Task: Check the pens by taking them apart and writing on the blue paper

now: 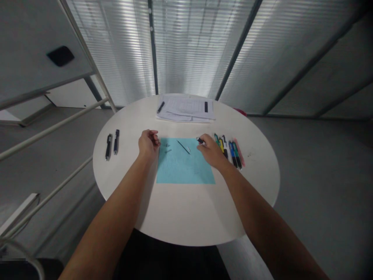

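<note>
At the blue sheet's (186,171) two o'clock, the right hand (210,150) pinches a dark pen part (199,140), apparently for control, the left hand (148,145) half-curled, seemingly empty.

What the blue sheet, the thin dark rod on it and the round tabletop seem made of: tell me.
Blue sheet: probably paper or thin card, matte; it lies flat without glare.
Thin dark rod: perhaps plastic or metal, being straight and slender; too small to tell its finish.
Round tabletop: possibly laminate, smooth and white, with no visible grain.
</note>
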Available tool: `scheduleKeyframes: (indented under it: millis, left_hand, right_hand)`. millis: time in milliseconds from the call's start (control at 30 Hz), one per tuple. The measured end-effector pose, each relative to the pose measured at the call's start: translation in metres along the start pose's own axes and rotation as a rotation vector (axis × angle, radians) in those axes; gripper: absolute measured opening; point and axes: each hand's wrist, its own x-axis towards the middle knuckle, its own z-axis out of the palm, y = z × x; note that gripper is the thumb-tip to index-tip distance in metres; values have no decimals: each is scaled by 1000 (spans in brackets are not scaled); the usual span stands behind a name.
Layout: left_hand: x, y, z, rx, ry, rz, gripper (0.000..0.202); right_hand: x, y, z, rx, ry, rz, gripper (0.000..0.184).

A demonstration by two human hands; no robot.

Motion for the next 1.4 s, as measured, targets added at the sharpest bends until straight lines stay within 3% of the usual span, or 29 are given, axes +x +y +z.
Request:
scheduleKeyframes:
  millis: [200, 500, 900, 1100, 1400]
  left_hand:
    - [-1, 1, 1, 7, 3, 5, 17]
    - [-2, 0, 1, 9, 8, 0, 15]
    - [-1, 0, 1, 15, 8, -13, 16]
    - [0, 0, 0, 24, 5, -8, 15]
    - [-3, 0, 3, 80, 10, 15, 18]
  right_hand:
    - [-7, -11, 5, -125, -233, -3, 26]
    - [-7, -9, 6, -133, -298, -93, 24]
    - [-9, -10, 5, -168, -274, -121, 26]
    - [-8, -5, 6, -192, -265, -115, 36]
    - [-2, -1, 1, -80, -115, -50, 23]
